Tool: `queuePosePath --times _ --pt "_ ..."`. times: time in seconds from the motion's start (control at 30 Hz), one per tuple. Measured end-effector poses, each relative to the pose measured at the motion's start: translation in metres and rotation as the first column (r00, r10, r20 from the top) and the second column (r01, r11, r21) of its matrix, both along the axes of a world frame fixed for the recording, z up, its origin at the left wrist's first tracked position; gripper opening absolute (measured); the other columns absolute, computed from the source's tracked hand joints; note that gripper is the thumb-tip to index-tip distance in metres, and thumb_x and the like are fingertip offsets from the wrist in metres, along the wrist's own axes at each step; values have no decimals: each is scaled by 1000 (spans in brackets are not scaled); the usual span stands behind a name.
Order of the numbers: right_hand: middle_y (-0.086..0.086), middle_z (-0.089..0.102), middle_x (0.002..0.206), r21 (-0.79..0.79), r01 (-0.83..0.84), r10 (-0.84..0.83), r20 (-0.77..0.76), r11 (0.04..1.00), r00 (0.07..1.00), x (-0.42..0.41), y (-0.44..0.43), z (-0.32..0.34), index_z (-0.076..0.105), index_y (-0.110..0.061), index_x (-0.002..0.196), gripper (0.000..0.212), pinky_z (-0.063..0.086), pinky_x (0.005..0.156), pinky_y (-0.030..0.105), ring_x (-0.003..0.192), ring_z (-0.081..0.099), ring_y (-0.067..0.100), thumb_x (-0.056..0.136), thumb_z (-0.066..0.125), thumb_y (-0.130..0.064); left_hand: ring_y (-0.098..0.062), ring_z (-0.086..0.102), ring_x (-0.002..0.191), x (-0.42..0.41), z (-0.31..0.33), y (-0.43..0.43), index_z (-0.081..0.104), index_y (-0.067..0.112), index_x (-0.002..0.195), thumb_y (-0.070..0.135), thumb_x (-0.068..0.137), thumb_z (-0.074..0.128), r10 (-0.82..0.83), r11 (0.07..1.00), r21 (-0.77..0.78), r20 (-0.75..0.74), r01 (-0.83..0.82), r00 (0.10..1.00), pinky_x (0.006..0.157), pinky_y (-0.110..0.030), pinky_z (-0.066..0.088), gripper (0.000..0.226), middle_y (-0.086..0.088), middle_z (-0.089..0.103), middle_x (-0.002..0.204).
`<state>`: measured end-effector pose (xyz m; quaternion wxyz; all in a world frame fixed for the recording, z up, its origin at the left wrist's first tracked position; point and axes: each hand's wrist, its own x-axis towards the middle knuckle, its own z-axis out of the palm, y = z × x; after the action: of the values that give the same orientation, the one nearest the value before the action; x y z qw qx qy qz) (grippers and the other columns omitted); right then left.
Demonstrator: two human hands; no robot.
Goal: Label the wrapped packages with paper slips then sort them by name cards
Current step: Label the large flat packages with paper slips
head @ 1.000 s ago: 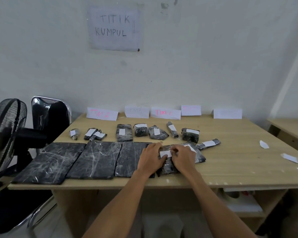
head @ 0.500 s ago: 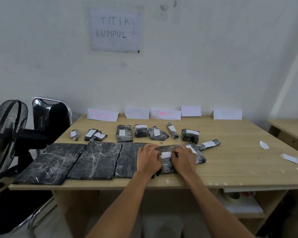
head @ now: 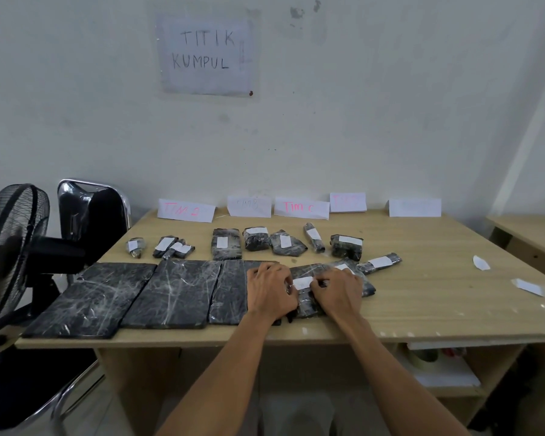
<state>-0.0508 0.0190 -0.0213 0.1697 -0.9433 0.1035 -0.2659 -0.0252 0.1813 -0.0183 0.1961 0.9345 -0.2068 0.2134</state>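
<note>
Now, head view: left hand (head: 272, 289) and right hand (head: 339, 289) are both pinching the paper slip (head: 302, 282) onto the wrapped package (head: 307, 305), lying at the table's (head: 438, 303) 6 o'clock. Package is looking soft with slippery film, so gripping its edges seems best.

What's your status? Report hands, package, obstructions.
Hands: left hand and right hand pinch the paper slip at either end. Slip lies on the wrapped package. The flat packages crowd the left side.

Left hand (head: 271, 289) and right hand (head: 339, 289) hide the package (head: 307, 306); slip (head: 302, 282) writing unreadable.
</note>
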Motion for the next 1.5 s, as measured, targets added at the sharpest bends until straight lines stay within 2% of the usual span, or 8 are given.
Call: queuePosePath --times 0.13,0.27,0.4,0.6,0.73,0.87,1.07,1.5 --pt "-2 72 79 -8 22 -23 -8 1000 1000 -2 3 5 78 -27 84 18 38 86 36 80 58 19 82 62 -36 -12 50 109 -2 2 0 60 30 81 37 71 54 16 1000 7 -44 -16 999 96 -38 33 13 15 63 99" --pt "-1 67 65 43 -10 9 23 999 1000 0 -1 4 74 -19 71 22 47 81 38 67 57 18 83 58 -29 -16 45 120 -2 8 -12 64 23 87 32 73 54 37 996 81 -6 -37 999 103 -40 30 20 8 60 117" --pt "4 71 97 106 72 -84 121 992 989 -7 -26 6 72 -18 102 22 46 84 38 94 61 25 91 53 -19 -20 45 126 -7 14 -49 65 16 104 31 84 47 -90 994 61 58 86 994 107 -41 31 31 -2 58 128" --pt "8 54 131 27 322 -314 -159 946 936 -40 -115 -1 52 -14 130 36 36 97 38 119 46 26 94 46 -20 -25 31 141 -29 7 -145 51 13 134 32 101 34 -411 879 214 -114 426 904 118 -42 20 42 -11 40 149" --pt "10 51 134 11 362 -350 -233 932 907 -59 -180 -3 52 -11 125 31 35 101 39 123 45 27 98 40 -21 -28 30 141 -39 4 -212 52 11 131 39 102 29 -400 853 289 -172 434 900 116 -43 22 46 -13 39 149" --pt "14 53 128 64 368 -344 -239 928 908 -68 -234 -5 55 -6 113 27 37 98 40 117 47 30 98 37 -17 -30 24 143 -43 0 -269 39 13 142 45 102 27 -334 884 215 -328 414 884 116 -43 21 53 -16 32 151" --pt "16 34 149 138 406 -368 -236 903 899 -52 -288 -10 36 -5 144 47 29 112 41 136 32 30 98 35 -16 -24 -2 150 -29 -6 -331 13 22 155 49 101 16 -290 892 210 -414 400 863 120 -47 -1 60 -10 3 163" --pt "15 57 119 118 557 -551 -78 822 831 3 -370 -8 47 -14 135 37 38 91 45 112 47 33 100 41 -22 -21 -11 149 10 -12 -378 5 31 155 61 95 12 -293 865 273 -404 421 866 119 -49 -7 68 -7 -5 163"
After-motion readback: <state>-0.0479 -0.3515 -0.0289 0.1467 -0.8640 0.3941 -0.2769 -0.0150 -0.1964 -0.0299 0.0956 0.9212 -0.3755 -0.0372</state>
